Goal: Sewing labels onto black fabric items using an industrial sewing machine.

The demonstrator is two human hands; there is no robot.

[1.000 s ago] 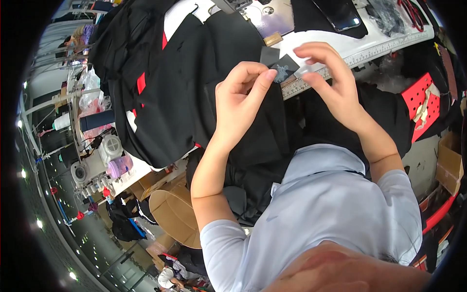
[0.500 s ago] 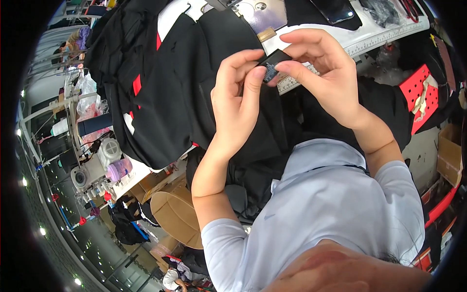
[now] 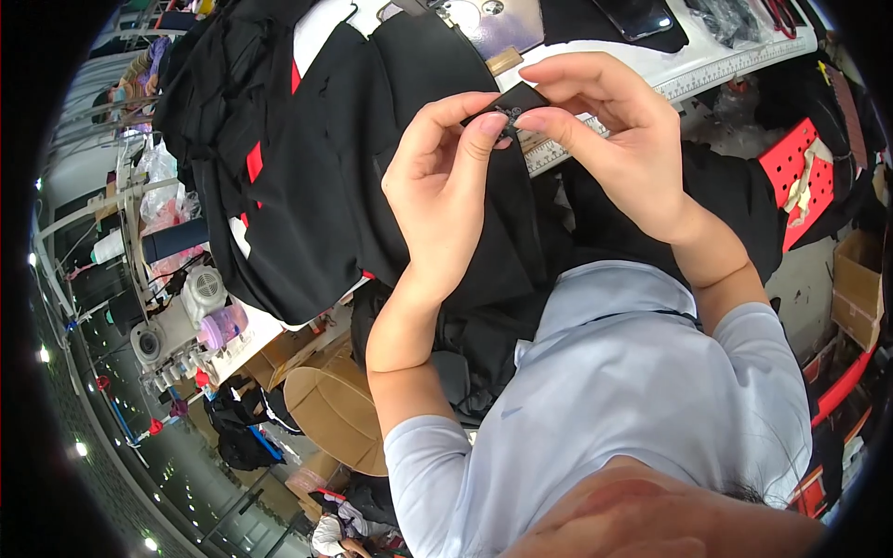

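Note:
A small black label (image 3: 512,100) with faint pale marking on its face is held up between my two hands, above the front edge of the table. My left hand (image 3: 435,177) pinches its left end between thumb and fingers. Its right end sits between the thumb and curled fingers of my right hand (image 3: 628,144). The two thumbs nearly meet over the label and cover part of it. Below and to the left, a large black cloth (image 3: 326,186) with red patches spreads over the table and hangs off its front.
Beyond my hands lies the shiny sewing machine bed (image 3: 502,28). A ruler strip (image 3: 735,70) runs along the table edge, with a phone (image 3: 640,19) farther back. At right hangs a red perforated panel (image 3: 791,177). Another machine (image 3: 186,307) stands at left; a person (image 3: 335,537) is at lower left.
Both hands have shifted slightly left and up in the picture with the label. The label has tipped, so less of its marked face shows, and my thumbs have come closer together.

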